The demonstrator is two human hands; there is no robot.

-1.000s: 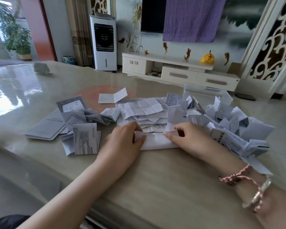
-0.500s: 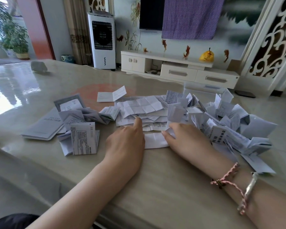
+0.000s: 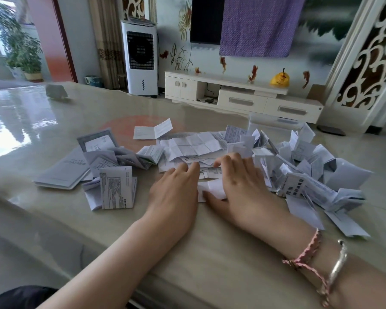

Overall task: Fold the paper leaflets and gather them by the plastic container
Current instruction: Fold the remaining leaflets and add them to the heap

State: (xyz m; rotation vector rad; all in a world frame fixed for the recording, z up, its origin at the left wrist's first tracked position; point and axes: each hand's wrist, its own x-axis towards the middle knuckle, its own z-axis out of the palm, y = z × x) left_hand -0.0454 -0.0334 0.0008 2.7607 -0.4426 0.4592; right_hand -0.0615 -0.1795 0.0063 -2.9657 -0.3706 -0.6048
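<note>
Left hand: the left hand (image 3: 174, 192) is lying palm down on the table (image 3: 210, 253), its fingers straight and flat, holding nothing.
Right hand: the right hand (image 3: 243, 186) is also lying flat with fingers spread, and it is pressing on a small white leaflet (image 3: 212, 189); the thumb is pointing toward the left hand.
Leaflet being pressed: it is lying between the two hands, partly under the right palm, its left edge touching the left hand or just beside it; which one, I cannot tell.
Unfolded sheets: a creased open sheet (image 3: 192, 144) is lying just beyond the fingertips of both hands.
Folded pile: many folded leaflets (image 3: 310, 170) are lying in a heap to the right of the right hand and touching it.
Plastic container: the clear container (image 3: 274, 126) is standing beyond the right hand, behind the heap.
Left group: a printed folded leaflet (image 3: 116, 188) is lying near the left hand on its left side, and flat booklets (image 3: 62, 172) are lying farther left.
Wrist: a pink cord and a silver bangle (image 3: 337, 264) are sitting on the right wrist.
</note>
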